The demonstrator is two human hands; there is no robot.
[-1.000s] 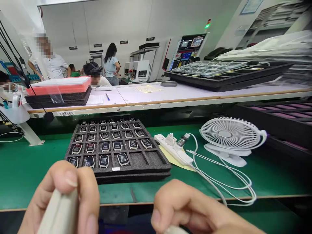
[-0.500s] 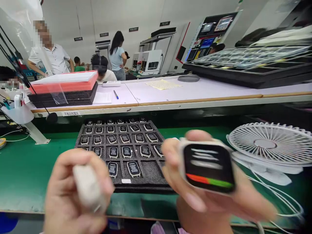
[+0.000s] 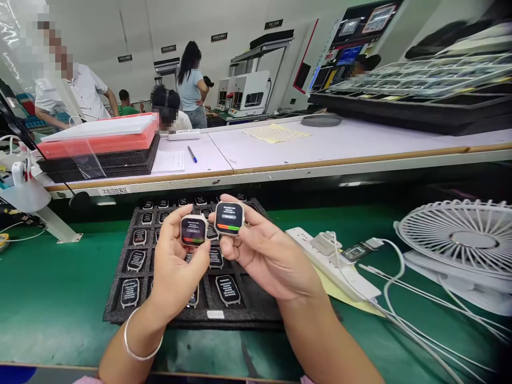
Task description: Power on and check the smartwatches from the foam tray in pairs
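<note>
Gripping two: left watch (image 3: 193, 231) and right watch (image 3: 229, 218)

The fingers of the left hand (image 3: 176, 269) are closed on one, those of the right hand (image 3: 276, 253) on the other, above one foam tray (image 3: 262, 298). One power strip (image 3: 357, 280) and one fan (image 3: 468, 238) sit rightward.

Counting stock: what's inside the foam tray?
Watches with lit screens sit in the foam tray. The left hand and right hand, each holding a watch, cover part of it; contents there can't be seen.
</note>
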